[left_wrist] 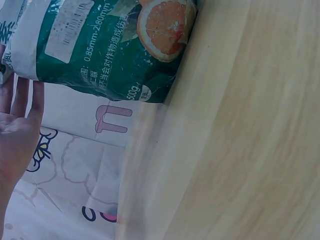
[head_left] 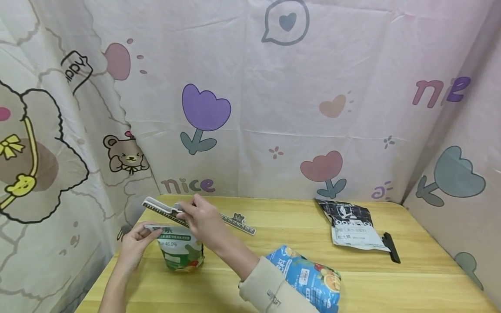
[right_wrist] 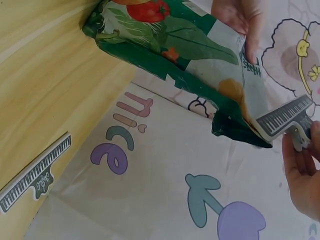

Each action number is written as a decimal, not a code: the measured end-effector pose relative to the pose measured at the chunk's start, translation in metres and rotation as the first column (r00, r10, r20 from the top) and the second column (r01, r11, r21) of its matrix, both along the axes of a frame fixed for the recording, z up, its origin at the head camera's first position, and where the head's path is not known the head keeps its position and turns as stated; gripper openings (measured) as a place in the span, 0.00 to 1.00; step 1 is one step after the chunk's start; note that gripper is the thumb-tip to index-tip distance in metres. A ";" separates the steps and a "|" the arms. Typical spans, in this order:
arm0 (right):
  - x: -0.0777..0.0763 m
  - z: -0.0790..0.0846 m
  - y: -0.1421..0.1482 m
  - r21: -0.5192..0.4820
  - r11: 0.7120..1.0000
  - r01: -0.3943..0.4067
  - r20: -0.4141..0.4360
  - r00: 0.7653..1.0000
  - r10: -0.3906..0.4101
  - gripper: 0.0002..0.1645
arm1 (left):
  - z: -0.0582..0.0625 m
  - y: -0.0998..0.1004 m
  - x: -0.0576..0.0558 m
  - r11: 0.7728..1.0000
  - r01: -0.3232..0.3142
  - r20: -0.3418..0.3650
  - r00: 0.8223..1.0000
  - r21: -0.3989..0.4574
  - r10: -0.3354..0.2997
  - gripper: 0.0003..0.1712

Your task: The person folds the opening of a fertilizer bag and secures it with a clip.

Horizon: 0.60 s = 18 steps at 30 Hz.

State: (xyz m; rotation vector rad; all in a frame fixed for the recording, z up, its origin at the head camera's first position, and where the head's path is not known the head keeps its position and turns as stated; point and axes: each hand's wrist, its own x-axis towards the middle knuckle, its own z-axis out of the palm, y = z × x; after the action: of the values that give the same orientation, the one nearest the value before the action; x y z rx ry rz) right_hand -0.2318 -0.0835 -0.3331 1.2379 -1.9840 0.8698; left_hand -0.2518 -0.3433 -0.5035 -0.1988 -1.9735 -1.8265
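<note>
A green and white bag point(head_left: 178, 252) printed with vegetables and fruit stands upright at the left of the table. My left hand point(head_left: 135, 243) pinches its top edge at the left corner, thumb on the near side. My right hand point(head_left: 205, 221) grips a long bag clip point(head_left: 158, 209) with a piano-key pattern by its handle. The clip hangs tilted over the bag's top. In the right wrist view, the clip point(right_wrist: 284, 117) meets the far corner of the bag's top edge; whether it bites the bag I cannot tell.
A second piano-key clip point(head_left: 240, 224) lies behind the right hand. At the front middle lies a blue bag point(head_left: 309, 278), partly behind the right sleeve point(head_left: 270, 282). Farther right is a black and white bag point(head_left: 352, 226) with a black clip point(head_left: 391, 248) at its corner. Printed curtains point(head_left: 250, 108) enclose the table.
</note>
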 end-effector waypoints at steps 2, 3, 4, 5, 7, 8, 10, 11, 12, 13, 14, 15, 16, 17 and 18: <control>0.000 0.000 -0.003 0.058 0.998 0.022 -0.020 1.000 -0.021 0.11 | 0.001 0.001 0.000 1.000 -0.005 0.004 1.000 -0.006 0.005 0.14; 0.000 0.000 -0.005 0.084 0.996 0.032 -0.034 0.999 -0.029 0.10 | 0.001 0.002 0.000 1.000 -0.008 0.004 1.000 -0.009 0.008 0.14; 0.000 0.000 -0.006 0.108 0.993 0.047 -0.054 0.998 -0.042 0.10 | 0.002 0.002 0.001 1.000 -0.010 0.008 1.000 -0.011 0.010 0.14; 0.000 0.000 -0.008 0.131 0.990 0.059 -0.071 0.996 -0.050 0.09 | 0.004 0.003 0.002 1.000 -0.007 0.008 1.000 -0.013 0.007 0.14; 0.001 0.000 -0.011 0.172 0.981 0.092 -0.112 0.991 -0.073 0.09 | 0.010 0.007 0.006 1.000 0.020 -0.007 1.000 0.024 -0.020 0.15; 0.001 0.000 -0.013 0.198 0.974 0.113 -0.135 0.987 -0.087 0.09 | 0.017 0.010 0.010 0.999 0.032 -0.010 0.999 0.021 -0.031 0.16; 0.003 -0.001 -0.016 0.244 0.958 0.150 -0.166 0.980 -0.111 0.10 | 0.032 0.018 0.020 0.998 0.062 -0.025 0.998 0.031 -0.062 0.17; 0.003 -0.001 -0.017 0.265 0.951 0.161 -0.170 0.978 -0.119 0.10 | 0.041 0.023 0.026 0.996 0.076 -0.035 0.997 0.043 -0.074 0.17; 0.004 -0.002 -0.018 0.286 0.943 0.171 -0.172 0.977 -0.125 0.10 | 0.046 0.026 0.029 0.991 0.110 -0.063 0.992 0.071 -0.106 0.16; 0.005 -0.002 -0.019 0.304 0.935 0.181 -0.173 0.976 -0.133 0.10 | 0.054 0.031 0.034 0.992 0.106 -0.061 0.993 0.067 -0.102 0.14; 0.006 -0.002 -0.020 0.322 0.927 0.192 -0.171 0.975 -0.142 0.11 | 0.061 0.035 0.039 0.992 0.104 -0.054 0.993 0.066 -0.101 0.13; 0.006 -0.003 -0.021 0.336 0.921 0.195 -0.162 0.976 -0.148 0.11 | 0.065 0.038 0.042 0.991 0.109 -0.057 0.993 0.078 -0.104 0.11; 0.007 -0.003 -0.022 0.347 0.917 0.198 -0.152 0.976 -0.153 0.11 | 0.069 0.041 0.045 0.990 0.103 -0.054 0.994 0.092 -0.099 0.12; 0.008 -0.003 -0.022 0.359 0.911 0.204 -0.146 0.976 -0.161 0.10 | 0.071 0.042 0.047 0.990 0.105 -0.047 0.994 0.095 -0.101 0.13; 0.008 -0.003 -0.023 0.369 0.905 0.210 -0.140 0.976 -0.169 0.10 | 0.073 0.042 0.048 0.989 0.110 -0.040 0.993 0.097 -0.107 0.14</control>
State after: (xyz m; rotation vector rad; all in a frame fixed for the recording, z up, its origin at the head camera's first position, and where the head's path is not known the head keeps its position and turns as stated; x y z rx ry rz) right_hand -0.2236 -0.1066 -0.3364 1.2397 -2.2094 0.3196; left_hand -0.2036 -0.3009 -0.4308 -0.3106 -1.8757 -1.9703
